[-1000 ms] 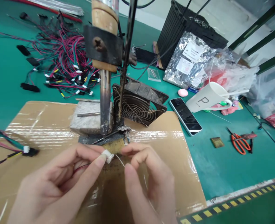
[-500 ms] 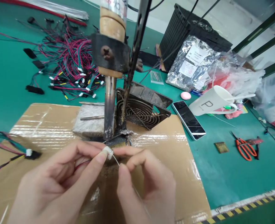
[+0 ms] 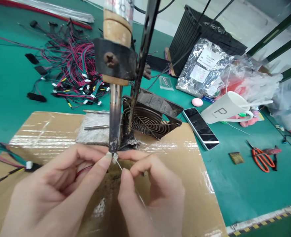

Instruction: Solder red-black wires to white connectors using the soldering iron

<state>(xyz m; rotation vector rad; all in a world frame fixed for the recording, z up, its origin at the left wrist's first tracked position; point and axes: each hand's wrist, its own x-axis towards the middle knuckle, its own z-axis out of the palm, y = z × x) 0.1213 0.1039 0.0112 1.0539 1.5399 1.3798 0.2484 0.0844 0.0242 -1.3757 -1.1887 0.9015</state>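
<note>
Between the thumb and fingers of my left hand (image 3: 68, 184) is a small white connector (image 3: 115, 157), partly hidden by the fingertips. A red wire (image 3: 84, 169) runs back into that palm. My right hand (image 3: 152, 191) pinches a thin strand of solder wire (image 3: 119, 164), its end reaching the connector. Right above, a soldering iron (image 3: 115, 125) hangs upright in a black clamp (image 3: 114, 62), its tip at the connector; whether they touch I cannot tell for certain.
A fan (image 3: 152, 115) and a foil-wrapped block (image 3: 93, 128) stand behind the iron on cardboard (image 3: 189, 184). Bundled wires (image 3: 73, 65) lie back left. To the right are a phone (image 3: 201, 128), a white mug (image 3: 225, 108), a brown pad (image 3: 236, 158) and orange-handled cutters (image 3: 262, 159).
Both hands have brought the connector and solder wire slightly closer under the iron's tip. The view has shifted a little; both grips stay closed.
</note>
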